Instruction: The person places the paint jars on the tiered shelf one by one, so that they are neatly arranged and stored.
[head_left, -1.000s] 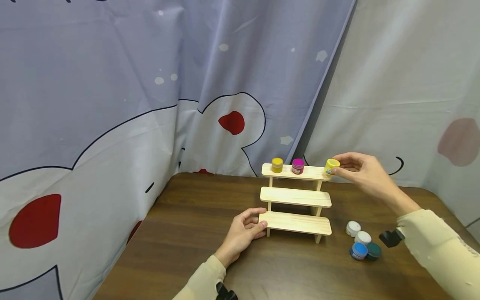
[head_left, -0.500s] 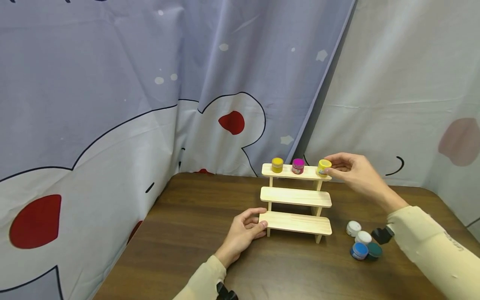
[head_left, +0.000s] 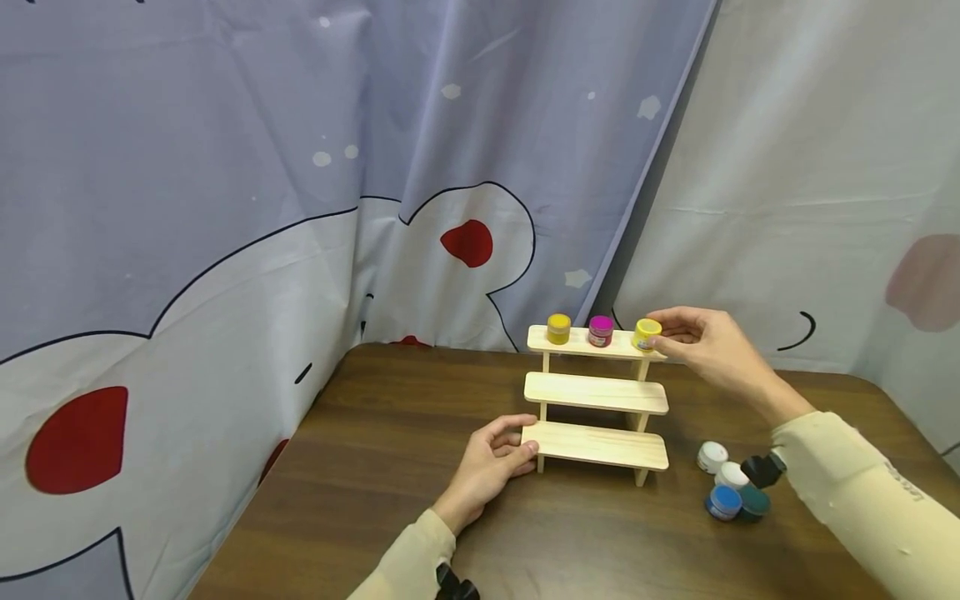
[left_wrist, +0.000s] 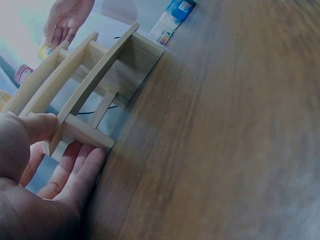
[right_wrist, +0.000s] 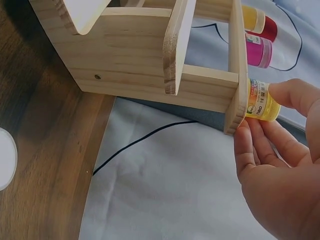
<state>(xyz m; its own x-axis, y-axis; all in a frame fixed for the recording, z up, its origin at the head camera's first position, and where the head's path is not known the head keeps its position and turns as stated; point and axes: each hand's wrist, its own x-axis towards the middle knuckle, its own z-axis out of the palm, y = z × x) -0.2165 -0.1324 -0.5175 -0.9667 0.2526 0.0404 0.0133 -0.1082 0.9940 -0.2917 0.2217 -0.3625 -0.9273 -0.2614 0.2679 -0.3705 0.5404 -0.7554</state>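
Note:
A three-step wooden display shelf (head_left: 596,392) stands on the brown table. My left hand (head_left: 491,467) grips the left end of its lowest step, thumb on top and fingers beneath, as the left wrist view shows. At the right end of the top step, my right hand (head_left: 701,342) pinches a bright yellow paint jar (right_wrist: 263,102) between thumb and fingers. The jar's base is right at the step's surface. Along the same step sit a magenta paint jar (head_left: 601,332) in the middle and a darker yellow paint jar (head_left: 558,329) at the left end.
Right of the shelf, two white paint jars (head_left: 712,457), a blue paint jar (head_left: 723,503) and a dark green paint jar (head_left: 754,504) cluster on the table (head_left: 360,500). A printed curtain (head_left: 420,275) hangs behind the table's back edge.
My right hand has brought the bright yellow jar leftward onto the right end of the top step. The left hand keeps its grip on the lowest step.

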